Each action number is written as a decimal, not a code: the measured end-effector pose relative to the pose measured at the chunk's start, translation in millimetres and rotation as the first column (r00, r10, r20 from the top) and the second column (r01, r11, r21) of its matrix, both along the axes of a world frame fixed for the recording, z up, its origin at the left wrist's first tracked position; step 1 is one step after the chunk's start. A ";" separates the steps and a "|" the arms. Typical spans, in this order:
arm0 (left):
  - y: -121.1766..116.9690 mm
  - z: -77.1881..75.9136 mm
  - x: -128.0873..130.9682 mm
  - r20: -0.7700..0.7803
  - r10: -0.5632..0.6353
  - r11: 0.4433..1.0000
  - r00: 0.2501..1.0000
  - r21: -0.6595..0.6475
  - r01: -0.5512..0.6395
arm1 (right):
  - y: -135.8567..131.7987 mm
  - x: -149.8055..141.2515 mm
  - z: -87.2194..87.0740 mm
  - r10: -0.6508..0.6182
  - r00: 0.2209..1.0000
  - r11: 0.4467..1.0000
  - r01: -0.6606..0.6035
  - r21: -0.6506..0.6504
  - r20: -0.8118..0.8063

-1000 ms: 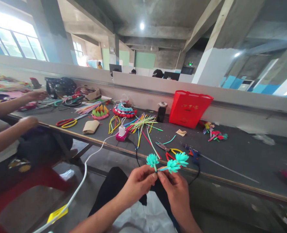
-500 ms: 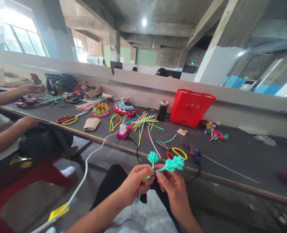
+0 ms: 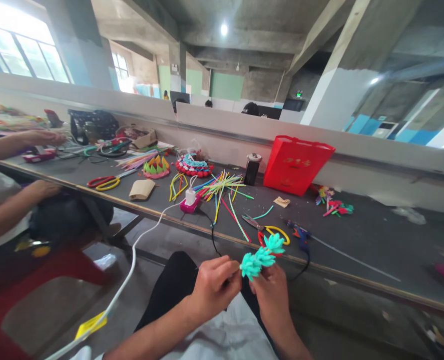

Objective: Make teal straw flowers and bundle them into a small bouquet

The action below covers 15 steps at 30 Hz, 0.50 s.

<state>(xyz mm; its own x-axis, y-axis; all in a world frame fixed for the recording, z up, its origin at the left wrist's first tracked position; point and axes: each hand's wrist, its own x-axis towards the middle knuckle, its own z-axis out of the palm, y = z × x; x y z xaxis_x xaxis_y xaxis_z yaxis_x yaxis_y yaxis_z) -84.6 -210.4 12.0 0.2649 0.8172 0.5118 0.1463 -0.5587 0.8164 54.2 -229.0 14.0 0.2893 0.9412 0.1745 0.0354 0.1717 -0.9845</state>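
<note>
Head cam has you holding a bunch of teal fuzzy flowers (image 3: pixel 261 257) over your lap, right by the edge of the table (image 3: pixel 357 240). Your left hand (image 3: pixel 217 285) pinches them tight at their left end, your right hand (image 3: pixel 272 290) is curled snugly underneath, stems hidden. Scissors (image 3: pixel 258 226) lie just beyond, glue gun (image 3: pixel 302 237) beside them.

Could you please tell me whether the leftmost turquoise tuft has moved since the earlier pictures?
Yes: against the red bag, the leftmost tuft has shifted right and lower in view, closing up to the other tufts.
</note>
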 end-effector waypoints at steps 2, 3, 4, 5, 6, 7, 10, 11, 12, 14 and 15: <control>0.8 -0.4 -0.2 0.039 -0.002 0.998 0.999 -0.060 0.004 | 1.7 -0.8 -1.1 0.023 0.998 0.999 -0.026 -0.039 -0.066; 1.7 0.0 0.0 0.106 -0.007 0.985 0.994 -0.168 0.025 | 2.3 -1.3 -1.4 0.039 0.994 0.997 -0.046 -0.065 -0.104; 3.0 0.6 0.2 0.198 -0.016 0.949 0.980 -0.306 0.077 | 2.5 -1.6 -1.3 0.060 0.988 0.994 -0.073 -0.084 -0.146; 4.5 1.2 0.3 0.300 -0.019 0.881 0.954 -0.445 0.158 | 2.4 -1.8 -0.9 0.085 0.978 0.990 -0.104 -0.093 -0.189; 5.9 1.9 0.2 0.399 -0.021 0.790 0.917 -0.555 0.259 | 1.8 -1.5 -0.1 0.114 0.966 0.986 -0.138 -0.093 -0.233; 7.2 2.3 -0.2 0.486 -0.026 0.691 0.873 -0.623 0.368 | 1.0 -0.7 1.0 0.148 0.950 0.981 -0.177 -0.084 -0.276; 9.3 2.1 -2.5 0.666 -0.075 0.468 0.742 -0.634 0.616 | -1.6 4.6 5.1 0.256 0.896 0.957 -0.289 -0.037 -0.363; 9.3 1.8 -3.4 0.705 -0.098 0.417 0.703 -0.612 0.672 | -2.2 7.1 6.6 0.290 0.889 0.947 -0.319 -0.027 -0.353; 9.1 1.5 -4.3 0.735 -0.122 0.370 0.667 -0.590 0.717 | -2.6 9.6 8.2 0.327 0.887 0.936 -0.351 -0.015 -0.325; 8.5 1.4 -5.8 0.770 -0.164 0.291 0.617 -0.559 0.776 | -3.1 14.1 12.0 0.382 0.891 0.919 -0.394 0.000 -0.244; 8.2 1.6 -6.4 0.779 -0.182 0.260 0.600 -0.550 0.794 | -3.2 15.9 14.2 0.397 0.893 0.914 -0.406 0.003 -0.210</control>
<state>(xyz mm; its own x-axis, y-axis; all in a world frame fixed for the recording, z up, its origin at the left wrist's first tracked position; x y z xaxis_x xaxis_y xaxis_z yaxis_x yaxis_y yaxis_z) -91.0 -202.1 13.6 0.7548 0.6499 -0.0891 -0.4396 0.6020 0.6666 70.1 -232.3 28.1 -0.0895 0.9896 0.1127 -0.2281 0.0898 -0.9695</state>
